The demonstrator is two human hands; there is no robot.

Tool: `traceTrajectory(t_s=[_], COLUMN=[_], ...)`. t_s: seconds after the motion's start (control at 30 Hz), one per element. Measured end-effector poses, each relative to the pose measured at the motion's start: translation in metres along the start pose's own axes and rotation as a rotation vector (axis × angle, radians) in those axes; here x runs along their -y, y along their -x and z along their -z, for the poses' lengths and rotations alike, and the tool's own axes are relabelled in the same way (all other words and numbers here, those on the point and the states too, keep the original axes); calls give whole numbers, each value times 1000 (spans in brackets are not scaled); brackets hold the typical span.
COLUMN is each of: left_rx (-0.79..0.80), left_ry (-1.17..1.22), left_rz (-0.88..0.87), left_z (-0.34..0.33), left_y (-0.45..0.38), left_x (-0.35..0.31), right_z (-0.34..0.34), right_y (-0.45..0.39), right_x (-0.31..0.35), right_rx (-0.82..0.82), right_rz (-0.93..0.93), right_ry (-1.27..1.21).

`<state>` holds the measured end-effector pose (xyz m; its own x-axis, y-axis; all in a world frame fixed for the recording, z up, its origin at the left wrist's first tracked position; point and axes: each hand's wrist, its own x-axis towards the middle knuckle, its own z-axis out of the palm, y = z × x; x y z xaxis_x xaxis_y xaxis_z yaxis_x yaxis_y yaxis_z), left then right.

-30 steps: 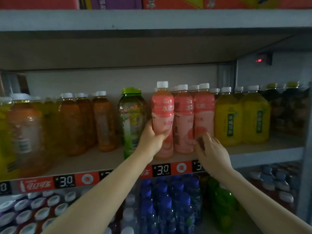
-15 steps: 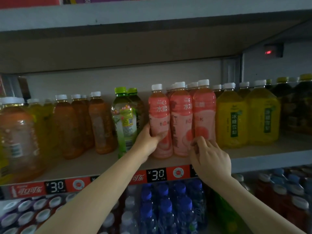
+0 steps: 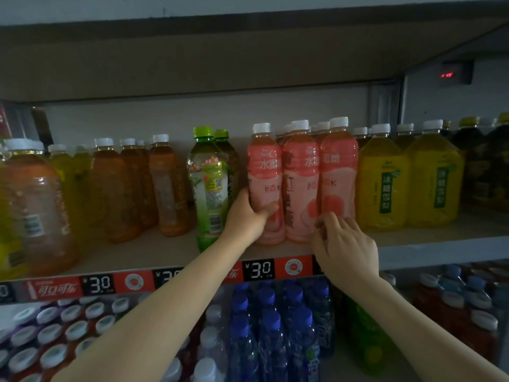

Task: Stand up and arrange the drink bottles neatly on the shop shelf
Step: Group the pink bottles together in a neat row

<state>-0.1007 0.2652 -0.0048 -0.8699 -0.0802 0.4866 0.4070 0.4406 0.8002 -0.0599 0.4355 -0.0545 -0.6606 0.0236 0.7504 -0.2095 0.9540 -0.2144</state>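
Fingers (image 3: 268, 209) of left hand (image 3: 248, 216) wrap pink bottle (image 3: 265, 172) low

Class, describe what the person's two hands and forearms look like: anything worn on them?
Both forearms are bare, with no sleeves in view. The left hand and right hand wear no gloves, and no rings, watch or bracelet show on the visible sides.

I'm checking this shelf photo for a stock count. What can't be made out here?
Head view only:
- Rear pink bottles: hidden behind the front row, only caps show.
- Right hand: its back faces the camera, so its grip on the right pink bottle is unclear.
- Price tag: covered by that hand.
- Orange bottle at the left edge: label blurred.
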Motion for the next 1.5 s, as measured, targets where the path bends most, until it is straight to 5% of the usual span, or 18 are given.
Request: traceTrajectory(t_s=[0.43,0.63,0.8,1.07,1.3,1.5], left_rx=[-189,-332,-177,-94,339,299], left_ry=[-42,-156,-54,-33,116,71], left_rz=[-220,-139,9,-56,46,73], left_z=[64,91,90,87,119,116], left_y=[45,36,15,1,-15,-11], left_x=[8,20,26,34,44,45], right_z=[7,1,-7,-21,-25,-22], right_y=[-3,-14,-24,-36,-37,-42], right_x=[21,63,86,110,112,109], right_rx=[-25,-10,33,161,310,396], right_rz=[68,158,150,59,30,-33], right_ry=[-172,-339,-428,-598,-632,-709])
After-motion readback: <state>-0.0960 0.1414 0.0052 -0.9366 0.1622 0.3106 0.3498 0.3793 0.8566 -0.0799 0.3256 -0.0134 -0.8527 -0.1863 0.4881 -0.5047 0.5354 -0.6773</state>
